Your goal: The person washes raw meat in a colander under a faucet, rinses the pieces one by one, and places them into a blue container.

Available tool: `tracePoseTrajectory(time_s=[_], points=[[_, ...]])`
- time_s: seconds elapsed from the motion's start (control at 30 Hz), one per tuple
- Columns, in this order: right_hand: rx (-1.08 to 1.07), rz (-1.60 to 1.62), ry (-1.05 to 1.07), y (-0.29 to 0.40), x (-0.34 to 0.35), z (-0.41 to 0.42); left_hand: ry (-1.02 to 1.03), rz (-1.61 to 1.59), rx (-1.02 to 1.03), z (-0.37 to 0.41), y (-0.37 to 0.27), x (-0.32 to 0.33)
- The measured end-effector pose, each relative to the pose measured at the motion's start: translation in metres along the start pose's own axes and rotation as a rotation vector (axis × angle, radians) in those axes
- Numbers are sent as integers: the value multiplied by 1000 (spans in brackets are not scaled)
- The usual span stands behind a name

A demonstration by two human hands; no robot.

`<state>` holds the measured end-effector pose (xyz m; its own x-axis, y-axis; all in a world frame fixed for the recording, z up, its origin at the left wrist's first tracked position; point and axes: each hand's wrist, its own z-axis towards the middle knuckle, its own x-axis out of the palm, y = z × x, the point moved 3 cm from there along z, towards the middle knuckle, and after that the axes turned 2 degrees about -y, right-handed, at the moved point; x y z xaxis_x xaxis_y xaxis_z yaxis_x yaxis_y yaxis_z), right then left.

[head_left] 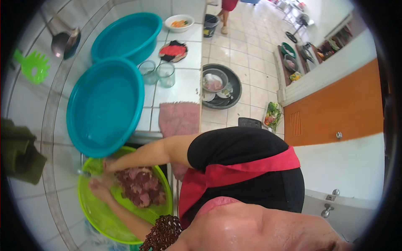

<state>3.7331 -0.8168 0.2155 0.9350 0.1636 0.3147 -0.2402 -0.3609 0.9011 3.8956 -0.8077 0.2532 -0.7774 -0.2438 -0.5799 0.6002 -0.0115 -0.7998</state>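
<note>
My left hand [99,187] and my right hand [109,166] are close together at a metal faucet [83,172], over a lime-green plastic basin [169,200]. Both are blurred, and whether either holds anything cannot be told. Dark red raw meat pieces [143,187] lie heaped in the basin, to the right of my hands. A teal oval tub [105,106] stands beside the basin, its rim overlapping the basin's upper edge. Another teal tub [127,39] is beyond it.
Two glasses [165,75], a red-and-black cloth pad [173,51], a white bowl of food [179,23] and a pink towel [179,117] lie on the tiled counter. Ladles [59,45] hang on the wall. A dark basin of dishes [235,89] stands on the floor. Another person [226,15] stands farther off.
</note>
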Motion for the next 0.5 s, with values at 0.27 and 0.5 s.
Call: tracePoseTrajectory(time_s=[0.27, 0.5], points=[[117, 366, 17, -26, 7, 66, 136, 808, 626, 13, -12, 17], [-438, -812, -149, 15, 50, 80, 257, 828, 461, -17, -20, 53]])
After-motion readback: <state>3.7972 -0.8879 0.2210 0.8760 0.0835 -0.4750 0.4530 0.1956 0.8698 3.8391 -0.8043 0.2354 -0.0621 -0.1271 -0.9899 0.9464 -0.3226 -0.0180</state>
